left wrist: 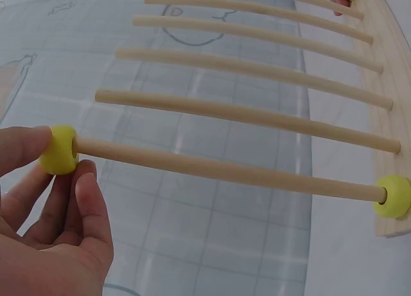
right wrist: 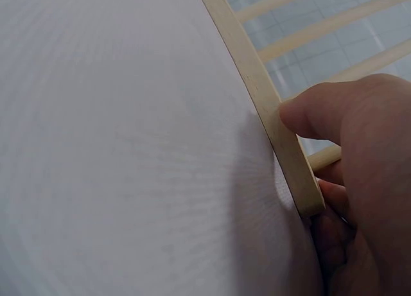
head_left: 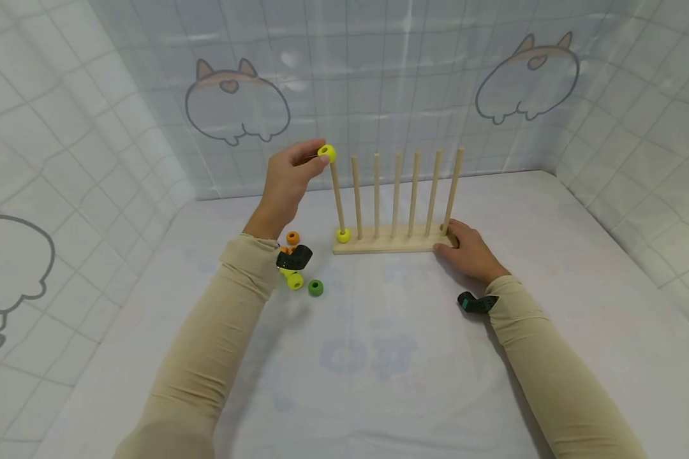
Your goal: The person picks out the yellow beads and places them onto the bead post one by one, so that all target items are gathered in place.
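A wooden rack with several upright pegs stands on the white table. My left hand pinches a yellow bead at the top of the leftmost peg; in the left wrist view the yellow bead sits on the peg's tip between thumb and fingers. A second yellow bead rests at that peg's foot, also seen as the lower bead. My right hand grips the rack's right end, thumb on the base edge.
Loose beads lie left of the rack: an orange one, a yellow one and a green one. Tiled curtain walls with cartoon drawings enclose the table on three sides.
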A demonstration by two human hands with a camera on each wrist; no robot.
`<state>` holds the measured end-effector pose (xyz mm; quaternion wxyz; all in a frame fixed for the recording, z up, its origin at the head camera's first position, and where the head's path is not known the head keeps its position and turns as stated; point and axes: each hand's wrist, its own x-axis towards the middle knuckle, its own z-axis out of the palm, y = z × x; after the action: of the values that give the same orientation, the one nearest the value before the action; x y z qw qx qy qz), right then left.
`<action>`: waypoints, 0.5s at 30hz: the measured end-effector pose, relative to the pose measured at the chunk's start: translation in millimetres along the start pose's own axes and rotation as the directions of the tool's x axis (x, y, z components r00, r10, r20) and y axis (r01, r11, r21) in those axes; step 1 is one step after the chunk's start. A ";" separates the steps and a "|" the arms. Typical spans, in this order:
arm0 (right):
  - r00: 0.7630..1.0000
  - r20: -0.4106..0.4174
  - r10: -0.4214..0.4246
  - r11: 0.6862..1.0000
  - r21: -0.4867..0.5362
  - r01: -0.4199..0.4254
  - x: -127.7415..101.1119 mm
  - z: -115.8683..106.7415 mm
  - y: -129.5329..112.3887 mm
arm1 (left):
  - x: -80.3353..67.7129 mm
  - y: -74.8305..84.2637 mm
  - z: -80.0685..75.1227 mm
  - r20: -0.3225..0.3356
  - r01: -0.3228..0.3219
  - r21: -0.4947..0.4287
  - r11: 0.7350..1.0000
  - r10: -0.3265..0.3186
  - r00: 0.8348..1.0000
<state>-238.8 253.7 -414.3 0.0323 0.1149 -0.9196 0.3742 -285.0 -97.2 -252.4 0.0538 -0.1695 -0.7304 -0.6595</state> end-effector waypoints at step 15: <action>1.000 0.002 0.030 0.999 -0.021 -0.030 0.5 0.8 -2.6 | 0.0 -3.6 -2.4 0.024 0.014 0.038 0.999 -0.015 1.000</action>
<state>-238.7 251.2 -413.1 0.0269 0.1010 -0.9252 0.3647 -286.5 -99.8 -255.5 0.0435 -0.1710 -0.7446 -0.6437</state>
